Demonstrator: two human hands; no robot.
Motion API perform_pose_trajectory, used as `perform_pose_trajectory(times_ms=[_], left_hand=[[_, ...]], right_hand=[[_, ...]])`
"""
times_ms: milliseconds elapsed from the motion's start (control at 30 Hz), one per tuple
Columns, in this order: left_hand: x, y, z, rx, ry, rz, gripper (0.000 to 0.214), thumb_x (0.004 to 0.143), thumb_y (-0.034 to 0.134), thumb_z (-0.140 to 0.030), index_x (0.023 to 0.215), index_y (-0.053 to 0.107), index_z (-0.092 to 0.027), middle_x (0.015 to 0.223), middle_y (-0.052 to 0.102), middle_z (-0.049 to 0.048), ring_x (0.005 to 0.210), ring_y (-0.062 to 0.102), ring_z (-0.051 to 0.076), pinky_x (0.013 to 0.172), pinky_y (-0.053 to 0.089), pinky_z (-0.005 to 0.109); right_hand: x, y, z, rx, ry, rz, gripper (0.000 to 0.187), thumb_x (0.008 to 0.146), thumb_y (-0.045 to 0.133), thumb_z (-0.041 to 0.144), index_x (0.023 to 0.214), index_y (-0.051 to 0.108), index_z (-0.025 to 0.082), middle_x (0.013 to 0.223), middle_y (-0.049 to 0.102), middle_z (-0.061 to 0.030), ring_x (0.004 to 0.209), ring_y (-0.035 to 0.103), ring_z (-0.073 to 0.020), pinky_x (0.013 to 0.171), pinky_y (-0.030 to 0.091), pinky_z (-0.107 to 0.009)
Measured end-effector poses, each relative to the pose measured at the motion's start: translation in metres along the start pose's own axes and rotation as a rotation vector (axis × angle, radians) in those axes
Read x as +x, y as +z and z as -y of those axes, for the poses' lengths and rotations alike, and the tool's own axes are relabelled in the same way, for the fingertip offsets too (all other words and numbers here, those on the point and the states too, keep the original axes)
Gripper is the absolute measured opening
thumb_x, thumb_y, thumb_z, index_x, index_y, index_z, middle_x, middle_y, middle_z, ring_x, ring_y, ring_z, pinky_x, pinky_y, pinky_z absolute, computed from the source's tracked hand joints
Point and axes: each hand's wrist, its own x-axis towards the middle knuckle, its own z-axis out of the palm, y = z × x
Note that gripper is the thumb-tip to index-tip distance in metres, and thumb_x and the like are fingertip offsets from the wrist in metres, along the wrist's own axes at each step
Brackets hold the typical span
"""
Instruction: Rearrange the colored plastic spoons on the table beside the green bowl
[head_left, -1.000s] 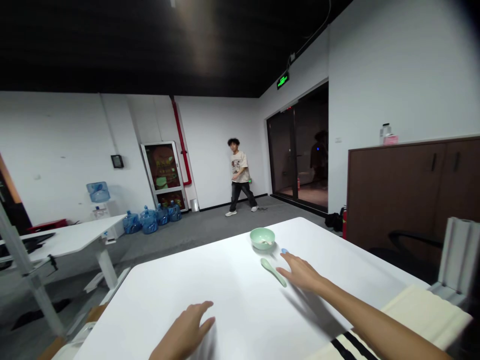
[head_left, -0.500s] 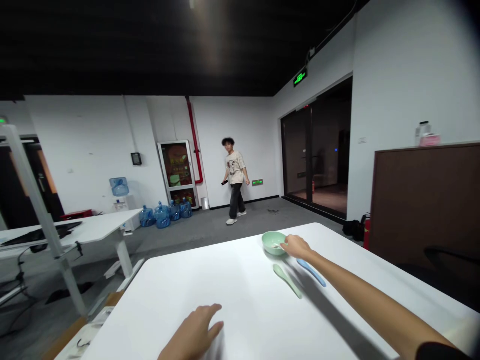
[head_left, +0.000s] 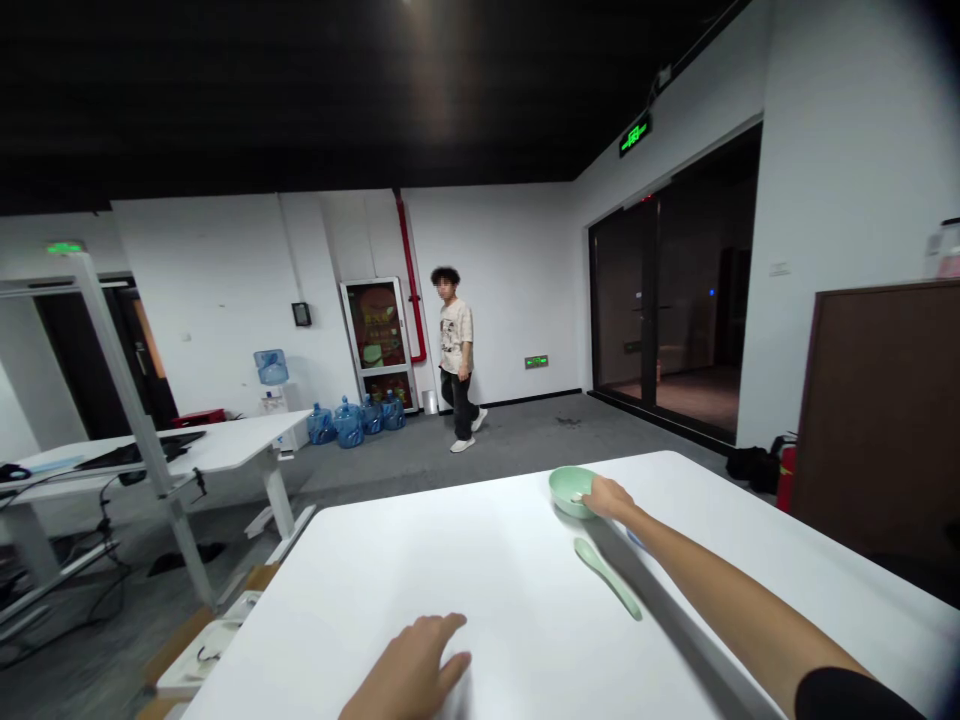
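Observation:
At the far side of the white table (head_left: 480,570) stands a pale green bowl (head_left: 564,505). My right hand (head_left: 609,497) is at its right rim, fingers bent down inside and closed; a small whitish bit shows by the fingertips, too small to name. Nearer me lies a light green spoon (head_left: 609,580), its scoop end toward the bowl. A blue spoon (head_left: 636,539) is mostly hidden beneath my right forearm. My left hand (head_left: 412,665) hovers low at the near edge, thumb and forefinger apart, holding nothing.
Beyond the table, a person (head_left: 456,360) walks along the white wall. Several blue water bottles (head_left: 349,425) stand on the floor near a dispenser (head_left: 271,370). Another desk (head_left: 247,440) is at the left, a brown cabinet (head_left: 877,420) at the right. Boxes (head_left: 199,655) sit beside the table's left edge.
The view has turned slightly left. My right hand has shifted a little left, further into the bowl, and my forearm now covers most of the blue spoon. The walking person has moved left.

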Motion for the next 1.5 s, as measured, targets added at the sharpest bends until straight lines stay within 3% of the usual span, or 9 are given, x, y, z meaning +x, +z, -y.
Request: perform_pose_trajectory(times_ms=[200,333,433,567,733,1000,1500], left_hand=[[0.004,0.003,0.005,-0.001,0.014,0.006,0.057,0.086,0.041,-0.058,0.136,0.050,-0.031,0.135,0.057,0.0045,0.122,0.052,0.027,0.104,0.038,0.039],[0.003,0.001,0.003,0.005,0.042,-0.001,0.057,0.087,0.040,-0.056,0.136,0.050,-0.029,0.136,0.057,0.0053,0.124,0.051,0.025,0.105,0.038,0.038],[-0.001,-0.001,0.001,0.008,0.058,-0.004,0.057,0.088,0.040,-0.055,0.136,0.050,-0.027,0.135,0.057,0.0063,0.123,0.051,0.026,0.104,0.038,0.038],[-0.007,-0.002,0.000,-0.006,0.071,0.004,0.057,0.087,0.040,-0.056,0.135,0.051,-0.026,0.135,0.057,0.0068,0.125,0.050,0.026,0.103,0.038,0.038],[-0.008,-0.003,0.002,-0.009,0.067,0.004,0.058,0.087,0.040,-0.058,0.135,0.050,-0.027,0.135,0.057,0.0072,0.124,0.050,0.026,0.103,0.038,0.039],[-0.010,-0.004,0.000,-0.005,0.055,0.008,0.058,0.086,0.040,-0.058,0.135,0.050,-0.027,0.135,0.057,0.0065,0.124,0.051,0.027,0.103,0.038,0.039],[-0.007,-0.002,0.000,0.005,0.053,0.006,0.059,0.087,0.039,-0.059,0.136,0.049,-0.027,0.136,0.056,0.0063,0.124,0.051,0.026,0.102,0.038,0.037]], right_hand=[[-0.026,-0.036,0.012,0.006,-0.064,-0.003,0.034,0.084,0.053,0.042,0.088,0.071,0.014,0.096,0.070,-0.0146,0.085,0.066,-0.0238,0.067,0.041,-0.027],[-0.063,-0.063,0.011,0.059,-0.179,-0.037,0.033,0.084,0.052,0.043,0.078,0.070,0.016,0.084,0.071,-0.0092,0.077,0.063,-0.0189,0.062,0.037,-0.023],[-0.095,-0.071,0.006,0.116,-0.234,0.010,0.033,0.084,0.053,0.042,0.073,0.070,0.016,0.075,0.071,-0.0061,0.069,0.061,-0.0153,0.060,0.036,-0.022],[-0.132,-0.061,0.002,0.146,-0.286,0.114,0.034,0.084,0.053,0.038,0.062,0.067,0.016,0.066,0.070,-0.0046,0.063,0.059,-0.0131,0.059,0.036,-0.021],[-0.157,-0.032,0.007,0.100,-0.252,0.209,0.033,0.082,0.054,0.034,0.058,0.063,0.014,0.065,0.068,-0.0065,0.059,0.058,-0.0129,0.055,0.034,-0.022],[-0.156,0.005,0.003,0.001,-0.215,0.166,0.024,0.080,0.057,0.037,0.078,0.064,0.014,0.085,0.068,-0.0110,0.068,0.062,-0.0176,0.054,0.032,-0.024],[-0.154,0.015,0.000,-0.065,-0.184,0.235,0.023,0.078,0.059,0.037,0.084,0.065,0.016,0.097,0.069,-0.0132,0.082,0.067,-0.0251,0.062,0.042,-0.028]])
